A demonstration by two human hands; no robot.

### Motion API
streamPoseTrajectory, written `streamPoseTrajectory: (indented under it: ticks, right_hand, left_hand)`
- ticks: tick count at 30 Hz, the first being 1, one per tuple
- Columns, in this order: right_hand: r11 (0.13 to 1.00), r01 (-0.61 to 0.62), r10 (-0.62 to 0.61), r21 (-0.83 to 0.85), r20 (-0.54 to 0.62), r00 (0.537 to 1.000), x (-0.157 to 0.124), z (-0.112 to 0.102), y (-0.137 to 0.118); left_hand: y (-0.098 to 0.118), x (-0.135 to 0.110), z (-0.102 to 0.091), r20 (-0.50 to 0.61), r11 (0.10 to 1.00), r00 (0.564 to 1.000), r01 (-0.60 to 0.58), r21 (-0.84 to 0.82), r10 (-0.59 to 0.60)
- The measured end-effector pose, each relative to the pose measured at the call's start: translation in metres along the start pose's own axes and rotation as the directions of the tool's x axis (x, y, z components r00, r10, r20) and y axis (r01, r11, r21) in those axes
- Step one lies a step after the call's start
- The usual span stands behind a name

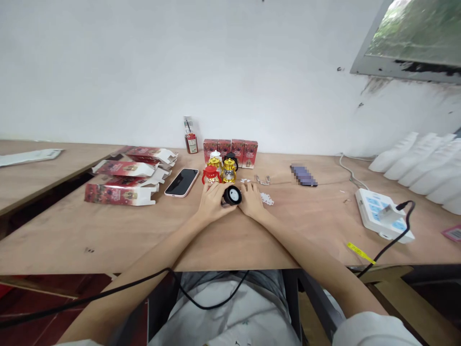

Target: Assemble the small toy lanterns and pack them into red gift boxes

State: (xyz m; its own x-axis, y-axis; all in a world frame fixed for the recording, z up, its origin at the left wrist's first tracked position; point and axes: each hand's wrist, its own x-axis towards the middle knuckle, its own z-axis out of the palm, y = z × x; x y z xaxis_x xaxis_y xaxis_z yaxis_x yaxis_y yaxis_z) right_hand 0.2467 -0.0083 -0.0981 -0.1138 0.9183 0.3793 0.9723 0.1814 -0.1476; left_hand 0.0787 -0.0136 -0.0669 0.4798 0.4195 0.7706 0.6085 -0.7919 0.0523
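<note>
Over the tabletop (230, 245), I have the left hand (212, 201), its grip wrapped round a black cylindrical object (233, 195), pale round end turned toward me. The right hand (252, 201) is just beside it; whether that grip holds anything, I cannot tell. Beyond stand small lanterns (229, 171), with red boxes (249, 154) behind them.
</note>
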Motion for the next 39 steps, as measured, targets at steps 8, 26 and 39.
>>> streamPoseTrajectory:
  ticks: [8,26,39]
  right_hand:
    - [0.987,-0.013,0.019,0.158,-0.039,0.999,0.012,0.009,0.012]
    - [0.826,0.225,-0.222,0.516,-0.068,0.973,0.021,0.028,0.032]
    - [0.816,0.314,-0.355,0.486,-0.008,0.935,0.009,0.016,0.040]
  left_hand:
    - [0.003,0.000,0.000,0.027,0.999,0.999,-0.028,-0.020,0.028]
    - [0.001,-0.002,0.002,-0.008,0.999,0.999,-0.049,-0.013,0.049]
    - [-0.001,-0.002,0.004,0.038,0.999,0.999,0.024,-0.029,-0.023]
